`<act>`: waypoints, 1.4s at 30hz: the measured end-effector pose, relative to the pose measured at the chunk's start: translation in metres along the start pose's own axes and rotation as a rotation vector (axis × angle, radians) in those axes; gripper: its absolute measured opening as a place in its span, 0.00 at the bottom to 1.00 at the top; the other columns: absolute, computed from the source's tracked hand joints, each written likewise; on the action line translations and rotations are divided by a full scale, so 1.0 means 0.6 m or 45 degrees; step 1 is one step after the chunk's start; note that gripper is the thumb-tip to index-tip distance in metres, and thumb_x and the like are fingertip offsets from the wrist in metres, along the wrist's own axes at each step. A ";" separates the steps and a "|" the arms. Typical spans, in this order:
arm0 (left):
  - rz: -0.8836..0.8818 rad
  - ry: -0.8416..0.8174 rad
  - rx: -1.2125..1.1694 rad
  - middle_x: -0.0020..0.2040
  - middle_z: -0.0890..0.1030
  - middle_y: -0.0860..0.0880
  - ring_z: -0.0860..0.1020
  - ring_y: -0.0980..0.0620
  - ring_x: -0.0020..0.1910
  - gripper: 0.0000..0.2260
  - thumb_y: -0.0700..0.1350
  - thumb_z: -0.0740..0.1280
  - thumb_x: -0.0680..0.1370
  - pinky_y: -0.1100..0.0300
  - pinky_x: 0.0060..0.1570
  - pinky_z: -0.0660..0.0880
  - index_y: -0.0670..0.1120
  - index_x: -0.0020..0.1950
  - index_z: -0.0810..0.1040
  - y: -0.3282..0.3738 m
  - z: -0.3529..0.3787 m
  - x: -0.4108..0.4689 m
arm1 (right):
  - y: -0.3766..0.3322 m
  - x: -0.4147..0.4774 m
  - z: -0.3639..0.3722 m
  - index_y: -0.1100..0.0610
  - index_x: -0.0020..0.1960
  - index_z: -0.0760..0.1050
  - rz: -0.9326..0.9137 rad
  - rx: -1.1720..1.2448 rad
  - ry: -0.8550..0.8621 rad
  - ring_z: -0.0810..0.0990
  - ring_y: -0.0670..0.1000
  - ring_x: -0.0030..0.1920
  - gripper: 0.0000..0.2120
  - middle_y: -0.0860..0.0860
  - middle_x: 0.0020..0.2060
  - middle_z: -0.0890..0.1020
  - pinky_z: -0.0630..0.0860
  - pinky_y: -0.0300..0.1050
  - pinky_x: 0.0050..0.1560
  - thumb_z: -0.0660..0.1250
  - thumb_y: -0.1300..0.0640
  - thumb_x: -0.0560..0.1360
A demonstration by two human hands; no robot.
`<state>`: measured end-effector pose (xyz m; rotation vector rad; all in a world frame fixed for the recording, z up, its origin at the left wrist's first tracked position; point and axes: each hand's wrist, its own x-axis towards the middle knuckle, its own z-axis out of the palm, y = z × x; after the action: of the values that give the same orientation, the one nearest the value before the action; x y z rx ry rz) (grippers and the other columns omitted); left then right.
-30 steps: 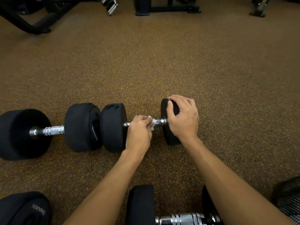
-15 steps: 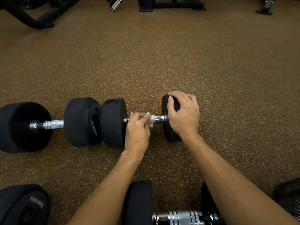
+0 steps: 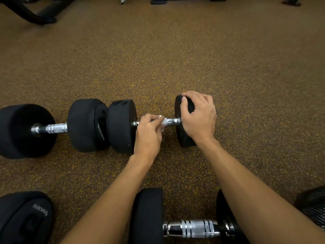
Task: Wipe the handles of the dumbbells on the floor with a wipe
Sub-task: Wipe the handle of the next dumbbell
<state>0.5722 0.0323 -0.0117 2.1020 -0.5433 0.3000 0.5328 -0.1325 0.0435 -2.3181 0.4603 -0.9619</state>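
At far left a black round-headed dumbbell [image 3: 26,131] lies on the speckled gym floor [image 3: 175,59], its knurled chrome bar [image 3: 56,128] bare; a further dumbbell head [image 3: 24,217] shows in the lower left corner. Just beside the first, head against head or very nearly, lies the dumbbell being wiped [image 3: 121,125]. The left hand [image 3: 148,136] is curled over the left part of its handle [image 3: 171,121], gripping a white wipe [image 3: 163,120] round the metal; the right part of the handle is exposed. The right hand [image 3: 198,118] grips the top of the right head [image 3: 184,140], fingers curled over its rim, apparently to stop rolling. To do the step well, the wipe should probably encircle the handle and travel from head to head, with a twist to reach the underside. A near dumbbell [image 3: 193,228] between the forearms is touched by neither hand, its handle in plain view
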 end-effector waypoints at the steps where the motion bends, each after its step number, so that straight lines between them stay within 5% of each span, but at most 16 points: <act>1: 0.021 -0.033 0.002 0.57 0.79 0.46 0.74 0.61 0.55 0.10 0.42 0.74 0.81 0.68 0.61 0.73 0.41 0.61 0.86 0.001 -0.002 0.002 | 0.000 0.000 0.000 0.47 0.60 0.84 -0.002 0.000 0.004 0.76 0.47 0.62 0.13 0.41 0.59 0.85 0.76 0.52 0.61 0.63 0.46 0.83; 4: 0.087 -0.096 0.027 0.56 0.80 0.46 0.72 0.63 0.54 0.12 0.40 0.76 0.78 0.74 0.60 0.71 0.41 0.61 0.86 0.004 -0.011 0.008 | -0.001 0.000 -0.001 0.47 0.60 0.84 0.002 0.006 0.006 0.77 0.47 0.61 0.13 0.41 0.59 0.85 0.76 0.52 0.61 0.63 0.46 0.83; 10: 0.257 -0.122 0.266 0.51 0.79 0.46 0.74 0.50 0.54 0.16 0.41 0.78 0.76 0.54 0.52 0.77 0.41 0.63 0.85 0.012 -0.010 0.015 | -0.003 0.002 0.000 0.47 0.60 0.84 -0.002 0.006 0.020 0.77 0.47 0.60 0.12 0.41 0.58 0.85 0.76 0.51 0.60 0.64 0.47 0.82; 20: 0.244 -0.075 0.261 0.53 0.79 0.45 0.74 0.49 0.55 0.16 0.38 0.79 0.73 0.51 0.53 0.78 0.39 0.60 0.84 0.010 -0.004 0.005 | -0.004 0.002 0.000 0.46 0.60 0.84 -0.005 -0.001 0.020 0.77 0.46 0.60 0.13 0.40 0.58 0.85 0.76 0.50 0.60 0.63 0.47 0.83; 31: 0.190 -0.043 0.179 0.55 0.80 0.44 0.79 0.45 0.56 0.16 0.34 0.78 0.74 0.50 0.61 0.78 0.39 0.61 0.83 0.004 -0.008 -0.002 | -0.004 0.002 0.000 0.47 0.60 0.85 -0.003 0.025 0.022 0.77 0.48 0.60 0.13 0.41 0.58 0.85 0.77 0.53 0.61 0.64 0.47 0.82; 35: 0.068 0.027 0.159 0.60 0.84 0.46 0.81 0.44 0.63 0.19 0.37 0.78 0.75 0.62 0.81 0.58 0.41 0.66 0.82 -0.004 -0.014 -0.011 | -0.006 0.003 -0.002 0.47 0.60 0.85 0.006 0.022 0.024 0.77 0.47 0.60 0.13 0.41 0.58 0.85 0.77 0.53 0.61 0.64 0.47 0.82; 42: 0.227 0.021 0.072 0.61 0.86 0.43 0.84 0.48 0.63 0.13 0.39 0.77 0.76 0.43 0.75 0.71 0.39 0.60 0.87 -0.011 0.003 -0.001 | -0.002 0.002 0.000 0.48 0.60 0.85 -0.004 0.010 0.033 0.78 0.48 0.60 0.13 0.42 0.59 0.85 0.77 0.53 0.61 0.64 0.47 0.83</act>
<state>0.5748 0.0343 -0.0180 2.1071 -0.7223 0.4384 0.5338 -0.1321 0.0447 -2.3026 0.4632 -0.9946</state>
